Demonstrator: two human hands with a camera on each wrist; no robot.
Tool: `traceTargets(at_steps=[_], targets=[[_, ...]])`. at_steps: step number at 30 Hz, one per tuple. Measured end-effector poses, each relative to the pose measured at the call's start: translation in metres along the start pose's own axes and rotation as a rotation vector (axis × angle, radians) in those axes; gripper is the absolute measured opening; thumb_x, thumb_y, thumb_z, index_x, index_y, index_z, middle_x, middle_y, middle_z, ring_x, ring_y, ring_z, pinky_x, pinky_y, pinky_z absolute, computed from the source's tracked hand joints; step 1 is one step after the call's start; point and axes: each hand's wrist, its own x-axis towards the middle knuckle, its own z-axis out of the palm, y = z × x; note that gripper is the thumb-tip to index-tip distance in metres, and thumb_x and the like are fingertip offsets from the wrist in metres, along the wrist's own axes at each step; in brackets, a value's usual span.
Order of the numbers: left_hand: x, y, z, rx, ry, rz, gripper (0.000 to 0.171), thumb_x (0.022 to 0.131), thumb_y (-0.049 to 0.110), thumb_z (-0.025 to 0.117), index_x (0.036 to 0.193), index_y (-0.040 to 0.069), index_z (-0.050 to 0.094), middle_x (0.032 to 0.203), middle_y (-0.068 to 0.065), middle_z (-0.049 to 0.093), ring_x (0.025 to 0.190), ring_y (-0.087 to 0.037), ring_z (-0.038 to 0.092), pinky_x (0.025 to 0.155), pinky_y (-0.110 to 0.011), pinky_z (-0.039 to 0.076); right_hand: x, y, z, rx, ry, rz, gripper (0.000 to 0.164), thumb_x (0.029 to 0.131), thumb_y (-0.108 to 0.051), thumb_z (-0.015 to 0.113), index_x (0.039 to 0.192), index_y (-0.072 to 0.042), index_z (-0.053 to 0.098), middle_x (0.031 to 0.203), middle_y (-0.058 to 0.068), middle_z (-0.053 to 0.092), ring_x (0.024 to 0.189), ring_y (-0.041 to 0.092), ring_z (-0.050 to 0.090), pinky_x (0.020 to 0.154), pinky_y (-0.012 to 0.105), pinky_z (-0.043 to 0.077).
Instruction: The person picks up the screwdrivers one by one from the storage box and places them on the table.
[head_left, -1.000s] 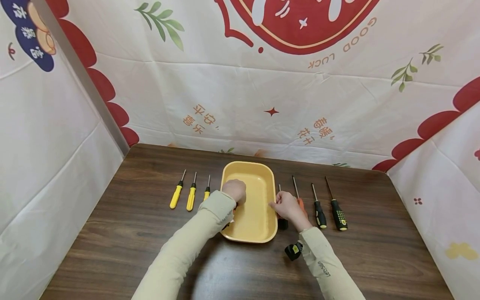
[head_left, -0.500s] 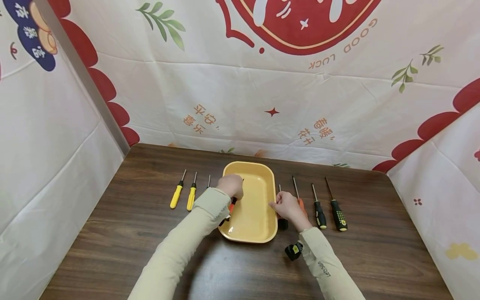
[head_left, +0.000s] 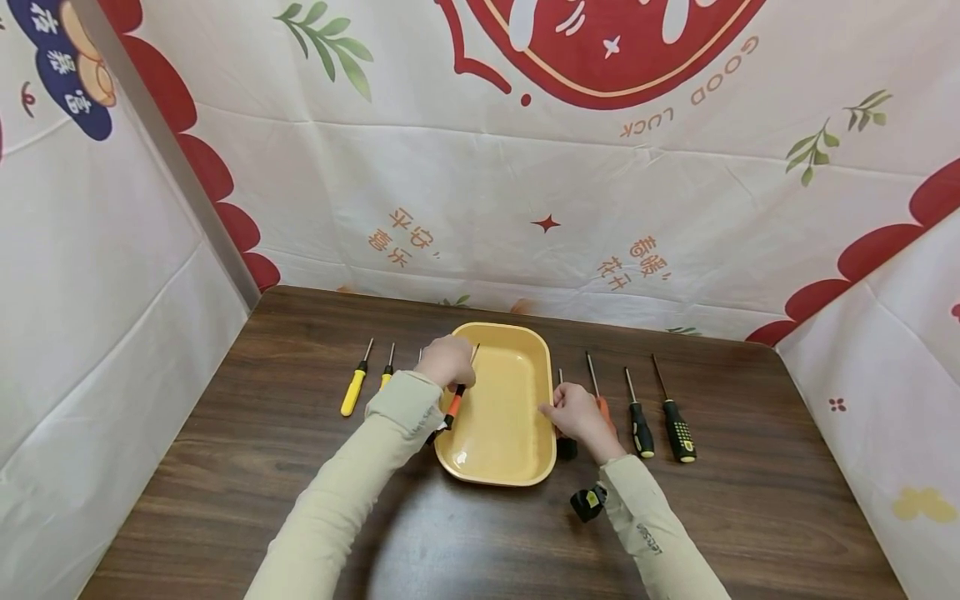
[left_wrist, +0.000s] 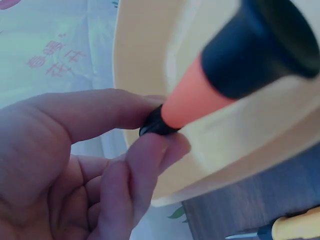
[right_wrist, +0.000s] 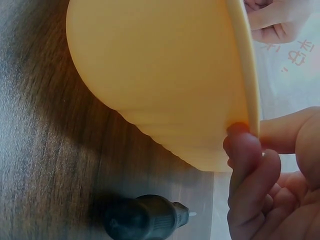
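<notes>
My left hand is over the left rim of the yellow tray. It pinches a screwdriver between thumb and fingers at the black neck. The handle is orange and black, its butt slanting back toward the sleeve; in the left wrist view the handle points up toward the camera. Its thin shaft leans over the tray's far left part. On the other side, my right hand holds the tray's right rim, with the thumb inside and curled fingers outside, as the right wrist view shows at the rim.
Yellow-handled screwdrivers lie left of the tray, some partly behind my left arm. To its right are an orange-red screwdriver, a black one and a black-and-yellow one. Another dark handle lies under my right hand.
My left hand has lifted and drawn left from inside the tray to its left rim, bringing the orange-and-black screwdriver into sight. The right hand and tray have hardly moved.
</notes>
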Motion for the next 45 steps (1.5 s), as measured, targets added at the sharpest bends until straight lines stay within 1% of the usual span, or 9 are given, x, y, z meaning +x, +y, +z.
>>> traceTargets(at_steps=[6, 11, 14, 18, 23, 30, 35, 38, 45], targets=[[-0.004, -0.005, -0.009, -0.018, 0.037, -0.005, 0.017, 0.073, 0.009, 0.059, 0.057, 0.012, 0.052, 0.049, -0.001, 0.058, 0.044, -0.014, 0.053, 0.04, -0.024, 0.036, -0.001, 0.001, 0.0, -0.006, -0.002, -0.004, 0.022, 0.083, -0.011, 0.063, 0.072, -0.003, 0.045, 0.054, 0.005, 0.048, 0.039, 0.011, 0.049, 0.038, 0.023, 0.041], [-0.009, -0.01, -0.015, -0.019, 0.061, -0.011, 0.024, 0.073, 0.01, 0.06, 0.054, 0.013, 0.046, 0.052, -0.002, 0.058, 0.047, -0.015, 0.053, 0.04, -0.024, 0.034, 0.0, 0.001, 0.0, 0.0, -0.003, -0.002, 0.021, 0.083, -0.011, 0.062, 0.072, -0.003, 0.045, 0.054, 0.005, 0.048, 0.039, 0.011, 0.05, 0.039, 0.024, 0.041], [-0.011, -0.015, -0.018, -0.037, 0.065, -0.011, 0.029, 0.075, 0.01, 0.061, 0.052, 0.014, 0.043, 0.059, -0.007, 0.064, 0.047, -0.015, 0.054, 0.039, -0.023, 0.033, -0.001, 0.001, 0.0, 0.001, -0.007, -0.006, 0.022, 0.083, -0.011, 0.062, 0.072, -0.003, 0.045, 0.054, 0.005, 0.048, 0.039, 0.012, 0.05, 0.038, 0.024, 0.041], [-0.014, -0.022, -0.023, -0.064, 0.072, -0.016, 0.026, 0.077, 0.011, 0.061, 0.055, 0.012, 0.047, 0.068, -0.011, 0.067, 0.049, -0.015, 0.058, 0.04, -0.023, 0.035, -0.001, 0.001, 0.001, 0.004, -0.01, -0.006, 0.022, 0.083, -0.011, 0.063, 0.072, -0.003, 0.045, 0.053, 0.005, 0.049, 0.038, 0.011, 0.05, 0.038, 0.024, 0.04], [-0.017, -0.034, -0.029, -0.07, 0.108, -0.026, 0.02, 0.077, 0.015, 0.061, 0.06, 0.01, 0.053, 0.068, -0.011, 0.067, 0.049, -0.016, 0.056, 0.042, -0.025, 0.037, -0.001, 0.001, 0.001, 0.008, -0.009, -0.003, 0.022, 0.083, -0.011, 0.063, 0.072, -0.003, 0.045, 0.053, 0.005, 0.049, 0.039, 0.012, 0.05, 0.038, 0.023, 0.04], [-0.02, -0.062, -0.033, -0.096, 0.183, -0.031, 0.028, 0.076, 0.016, 0.063, 0.052, 0.014, 0.047, 0.049, 0.0, 0.05, 0.046, -0.014, 0.049, 0.042, -0.026, 0.037, -0.002, 0.001, 0.001, 0.008, -0.014, -0.005, 0.022, 0.083, -0.011, 0.063, 0.072, -0.004, 0.045, 0.053, 0.005, 0.049, 0.039, 0.013, 0.05, 0.038, 0.024, 0.039], [-0.022, -0.087, -0.034, -0.131, 0.198, -0.045, 0.036, 0.079, 0.017, 0.062, 0.047, 0.015, 0.045, 0.043, 0.003, 0.043, 0.04, -0.011, 0.042, 0.041, -0.024, 0.035, -0.001, 0.002, 0.0, -0.002, -0.01, -0.002, 0.023, 0.083, -0.012, 0.062, 0.072, -0.004, 0.044, 0.053, 0.005, 0.048, 0.04, 0.013, 0.05, 0.038, 0.023, 0.038], [-0.024, -0.102, -0.035, -0.138, 0.195, -0.062, 0.035, 0.079, 0.017, 0.062, 0.048, 0.013, 0.047, 0.044, 0.001, 0.046, 0.04, -0.011, 0.041, 0.041, -0.024, 0.034, -0.001, 0.002, 0.0, -0.01, -0.009, -0.002, 0.023, 0.083, -0.012, 0.062, 0.072, -0.004, 0.044, 0.053, 0.005, 0.048, 0.04, 0.013, 0.05, 0.038, 0.023, 0.038], [-0.029, -0.131, -0.04, -0.132, 0.163, -0.081, 0.026, 0.079, 0.019, 0.064, 0.057, 0.006, 0.059, 0.05, -0.001, 0.053, 0.047, -0.015, 0.049, 0.044, -0.026, 0.037, 0.0, 0.003, 0.001, -0.01, -0.011, -0.012, 0.021, 0.083, -0.012, 0.062, 0.073, -0.003, 0.046, 0.054, 0.005, 0.049, 0.039, 0.012, 0.05, 0.039, 0.024, 0.04]])
